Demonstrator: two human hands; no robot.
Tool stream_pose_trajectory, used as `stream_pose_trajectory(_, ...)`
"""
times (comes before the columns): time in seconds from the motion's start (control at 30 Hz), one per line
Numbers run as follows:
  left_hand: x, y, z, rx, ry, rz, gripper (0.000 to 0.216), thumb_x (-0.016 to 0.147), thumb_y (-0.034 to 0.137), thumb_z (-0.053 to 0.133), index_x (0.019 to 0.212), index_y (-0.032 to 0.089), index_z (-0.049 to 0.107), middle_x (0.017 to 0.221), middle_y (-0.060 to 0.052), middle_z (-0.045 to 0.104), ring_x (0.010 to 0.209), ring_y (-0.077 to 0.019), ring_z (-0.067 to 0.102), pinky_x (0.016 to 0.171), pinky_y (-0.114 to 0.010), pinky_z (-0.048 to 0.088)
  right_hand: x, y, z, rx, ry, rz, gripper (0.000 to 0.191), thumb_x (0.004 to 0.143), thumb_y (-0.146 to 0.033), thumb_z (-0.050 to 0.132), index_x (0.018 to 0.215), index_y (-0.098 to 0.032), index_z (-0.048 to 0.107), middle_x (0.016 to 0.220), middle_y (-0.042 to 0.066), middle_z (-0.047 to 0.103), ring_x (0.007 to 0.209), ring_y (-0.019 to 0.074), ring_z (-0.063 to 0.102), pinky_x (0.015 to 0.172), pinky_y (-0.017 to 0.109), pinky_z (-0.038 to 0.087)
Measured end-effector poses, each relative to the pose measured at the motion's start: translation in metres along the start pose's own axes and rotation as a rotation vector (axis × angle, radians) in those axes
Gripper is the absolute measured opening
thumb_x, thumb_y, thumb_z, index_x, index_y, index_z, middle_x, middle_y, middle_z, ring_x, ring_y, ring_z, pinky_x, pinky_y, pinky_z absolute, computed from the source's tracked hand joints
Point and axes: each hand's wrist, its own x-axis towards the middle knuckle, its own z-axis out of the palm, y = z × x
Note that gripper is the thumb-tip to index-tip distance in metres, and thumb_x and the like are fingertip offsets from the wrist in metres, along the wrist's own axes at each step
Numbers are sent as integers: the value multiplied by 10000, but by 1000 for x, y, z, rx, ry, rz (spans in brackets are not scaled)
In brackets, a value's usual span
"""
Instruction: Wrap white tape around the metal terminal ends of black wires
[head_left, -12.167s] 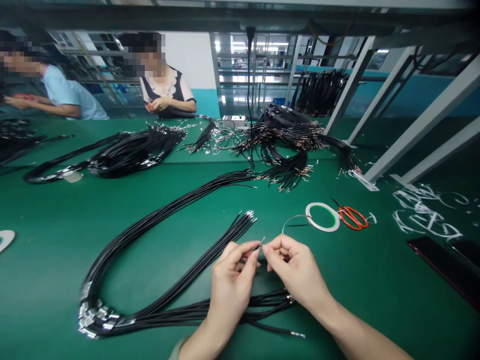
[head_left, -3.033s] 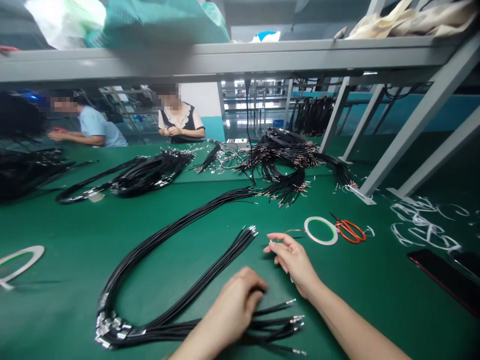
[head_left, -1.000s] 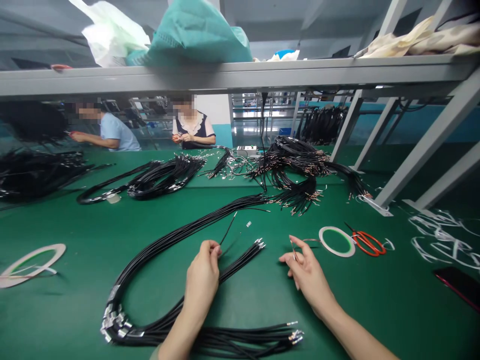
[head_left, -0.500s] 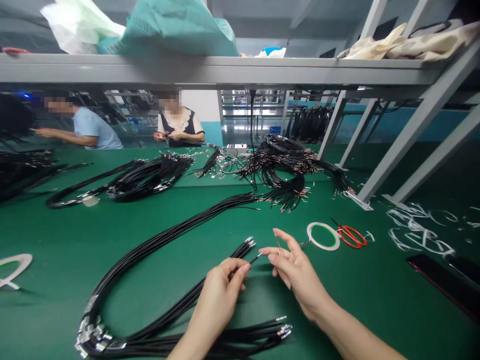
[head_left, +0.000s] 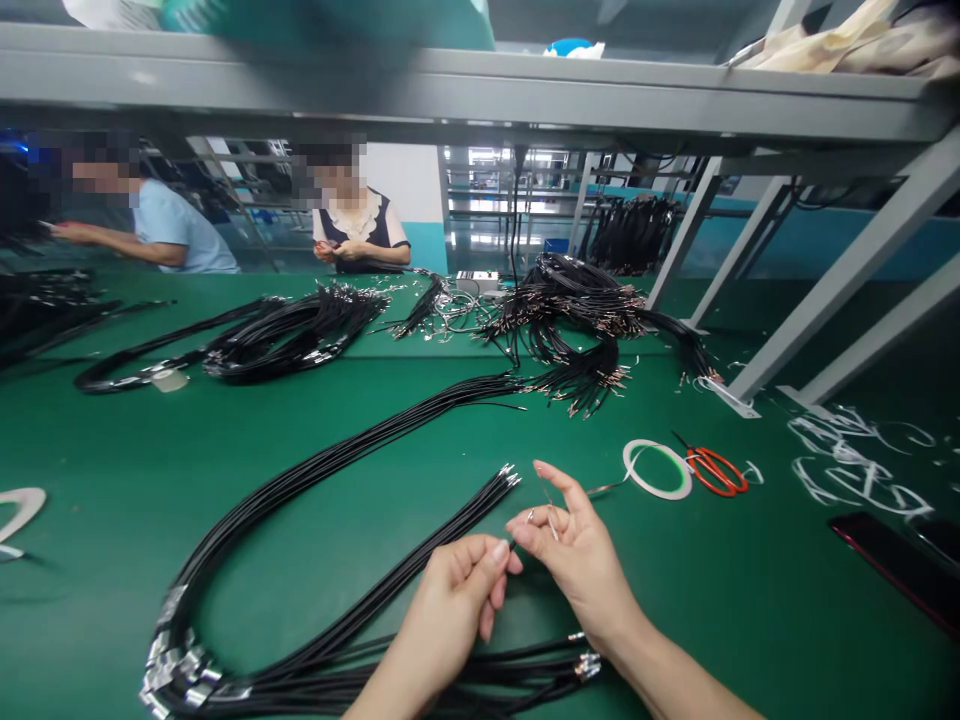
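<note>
"Above the desk (head_left: 105, 460), how do the hands stand?"

"Close together, fingertips all but meeting. The left hand (head_left: 461, 590) pinches a black cable (head_left: 514, 546) between thumb and forefinger, its other fingers curled beneath. The right hand (head_left: 577, 560) is partly closed: forefinger raised, thumb and next finger drawn together by the cable's metal tip (head_left: 530, 516). Whether they grip the tip or merely touch it cannot be told."

"Anything else in the right hand?"

"A thin strip (head_left: 553, 518), held among the fingers. It appears to lead back to the roll (head_left: 628, 468), flat on the desk just beside the scissors (head_left: 718, 473)."

"Which step is judged to be in hand?"

"Bringing strip and tip together, by appearance. The next move calls for a steady left pinch and fine control of the strip by the right thumb."

"And the remaining cables?"

"A curved bundle (head_left: 322, 462) lies on the desk, one set of ends near the fingertips, another beneath the wrists."
</note>
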Motion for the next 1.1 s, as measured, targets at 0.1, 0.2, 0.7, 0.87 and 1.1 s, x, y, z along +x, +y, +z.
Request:
stream_pose_trajectory(0.1,0,-1,-1,-15,-12,-6,368,825,462,528,736,113,604,476,60,455,334,-38,316,364,-169,219,-2,1,-5,-46,-26,35,760,692,-225,782,1313,-248,344,853,21,675,656,141,625,681,297,495)
stream_pose_trajectory(0.2,0,-2,0,1,-2,-24,372,826,464,524,754,108,604,477,59,457,339,-41,321,366,-170,217,-3,-1,-7,-96,47,-8,665,757,-250,730,1307,-244,357,865,25,678,744,144,626,709,272,479)
stream_pose_trajectory(0.7,5,-2,1,-65,194,59,265,760,396,657,783,139,598,588,40,536,417,-34,403,408,-147,302,-11,-11,-6,-197,41,69,485,854,-343,592,1289,-252,398,889,38,657,534,86,500,428,176,376)
stream_pose_trajectory(0.87,8,1,7,-150,312,97,348,692,347,733,920,157,552,819,-28,658,366,-3,389,313,-128,255,-18,-9,-8,-201,-168,156,430,901,-302,508,1316,-253,406,734,-11,594,473,71,413,435,183,342)
stream_pose_trajectory(1.1,8,3,13,-231,327,91,342,687,277,740,884,172,482,702,6,671,349,-18,444,299,-117,279,-20,-3,-7,-238,-296,153,405,898,-282,515,1294,-245,443,776,9,589,553,103,475,504,222,395)
